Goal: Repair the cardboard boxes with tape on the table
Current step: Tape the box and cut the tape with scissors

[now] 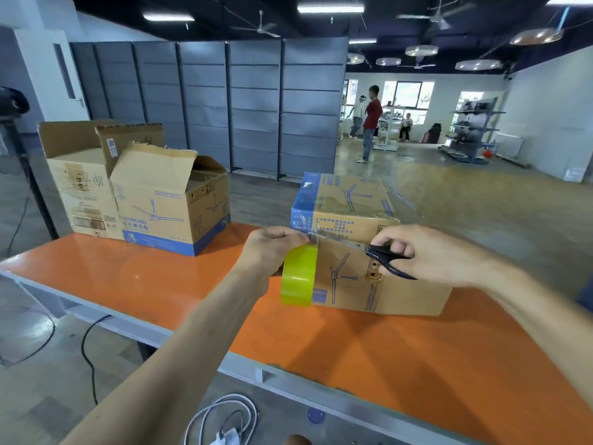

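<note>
A closed cardboard box (353, 216) with a blue fan print lies on the orange table (167, 284), with clear tape over its top and edges. My left hand (272, 248) grips a yellow-green tape roll (298, 274) against the box's near face, a clear strip stretched from the roll to the box edge. My right hand (426, 252) holds black-handled scissors (382, 255), their blades pointing left along the box edge toward the strip.
Two open, torn cardboard boxes (167, 200) (80, 175) stand at the table's far left. Grey partition panels (224, 104) rise behind. People stand far off in the room. White and black cables (221, 415) lie on the floor below the table's near edge.
</note>
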